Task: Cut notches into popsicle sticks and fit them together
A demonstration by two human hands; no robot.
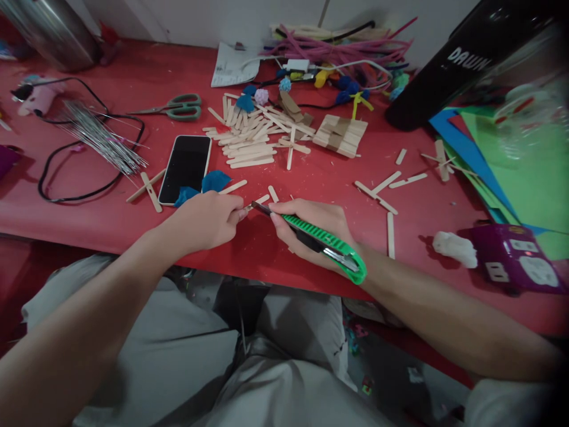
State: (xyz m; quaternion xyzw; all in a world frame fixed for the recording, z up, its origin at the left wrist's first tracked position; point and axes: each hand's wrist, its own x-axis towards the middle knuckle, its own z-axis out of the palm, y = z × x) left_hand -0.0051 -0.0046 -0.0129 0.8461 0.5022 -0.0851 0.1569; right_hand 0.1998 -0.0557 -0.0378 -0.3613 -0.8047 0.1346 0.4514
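My right hand is wrapped round a green box cutter, its blade pointing left. The blade tip meets a small popsicle stick near the table's front edge. My left hand is closed, pinching the near end of that stick between thumb and fingers. Just beyond my left hand lie a phone with a dark screen and blue cut pieces. Another short stick piece rests beyond the blade.
A pile of popsicle sticks lies behind my hands, with scissors and wires to the left. Loose stick pieces, a purple power strip, coloured paper and a black bottle are on the right.
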